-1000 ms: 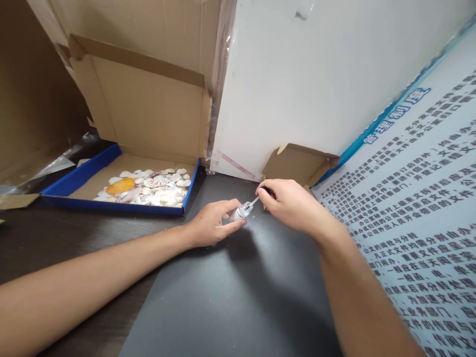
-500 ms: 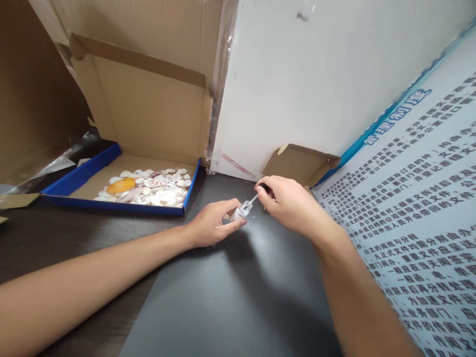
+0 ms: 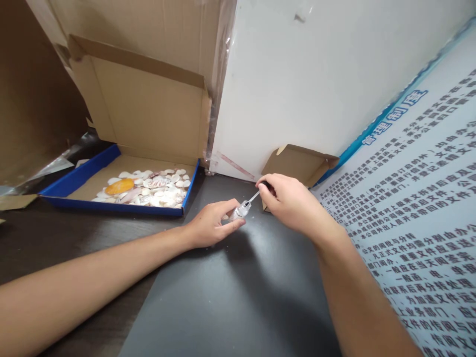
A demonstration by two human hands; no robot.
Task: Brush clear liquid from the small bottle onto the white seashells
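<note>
Between the thumb and fingers of my left hand (image 3: pixel 212 224) is a small clear bottle (image 3: pixel 239 212), tilted with its mouth toward the right. My right hand (image 3: pixel 284 198) pinches the dark cap of a thin pale applicator stick (image 3: pixel 254 196). The stick's lower end is at the bottle's mouth; I cannot tell how deep it reaches inside. Both hands are above a dark grey mat (image 3: pixel 230 297). To the left of my left hand, an open blue-edged cardboard box (image 3: pixel 111 204) holds white seashells (image 3: pixel 163 191) and one orange shell (image 3: pixel 119 186).
A smaller cardboard box (image 3: pixel 297 161) stands open behind my right hand. A white board (image 3: pixel 282 89) leans at the back, and a sign with printed characters (image 3: pixel 420 198) borders the right side. Dark wooden tabletop (image 3: pixel 92 258) shows left of the mat.
My right hand has drawn slightly away from the bottle, and a bit more of the applicator stick shows. The left hand keeps its hold on the bottle.
</note>
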